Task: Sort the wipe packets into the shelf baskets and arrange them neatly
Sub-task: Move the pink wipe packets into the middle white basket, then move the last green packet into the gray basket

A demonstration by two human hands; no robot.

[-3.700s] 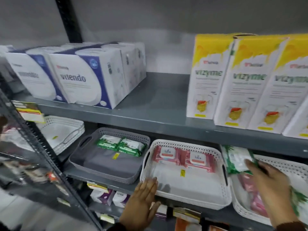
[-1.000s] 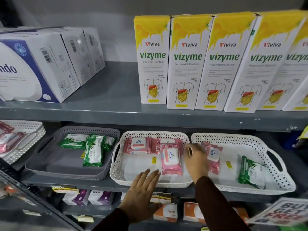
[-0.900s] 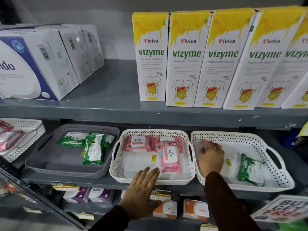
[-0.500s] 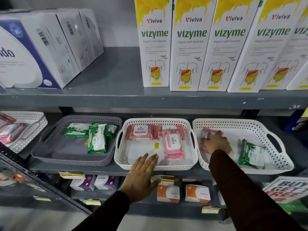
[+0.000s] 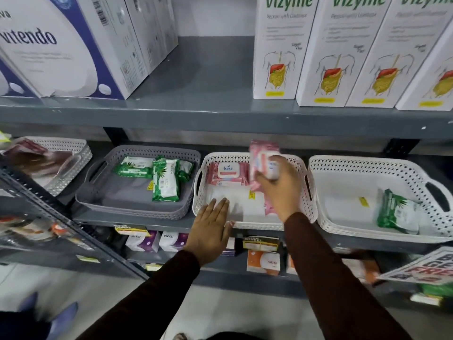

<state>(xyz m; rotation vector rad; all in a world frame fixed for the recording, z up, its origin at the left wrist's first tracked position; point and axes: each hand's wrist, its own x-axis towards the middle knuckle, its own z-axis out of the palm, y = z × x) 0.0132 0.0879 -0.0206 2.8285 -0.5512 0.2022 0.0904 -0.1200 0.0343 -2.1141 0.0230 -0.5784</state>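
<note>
My right hand point(image 5: 279, 187) grips a pink wipe packet point(image 5: 262, 155) and holds it upright over the middle white basket point(image 5: 203, 168). A pink Kara packet point(image 5: 226, 173) lies flat at that basket's back left, and another pink packet point(image 5: 268, 208) shows partly under my wrist. My left hand point(image 5: 209, 229) rests flat, fingers together, on the basket's front rim. The grey basket point(image 5: 98, 200) to the left holds green packets point(image 5: 165, 184). The right white basket point(image 5: 367, 168) holds one green packet point(image 5: 394, 212).
Another white basket point(image 5: 73, 153) with pink packets sits at the far left. Vitendo boxes point(image 5: 61, 45) and Vizyme boxes point(image 5: 338, 52) stand on the upper shelf point(image 5: 208, 111). Small boxes point(image 5: 263, 262) fill the shelf below. A dark shelf post point(image 5: 61, 217) slants across the left.
My right hand lifted a pink packet out of the right white basket and carried it left over the middle basket. My left hand stayed on the front rim. The camera moved closer.
</note>
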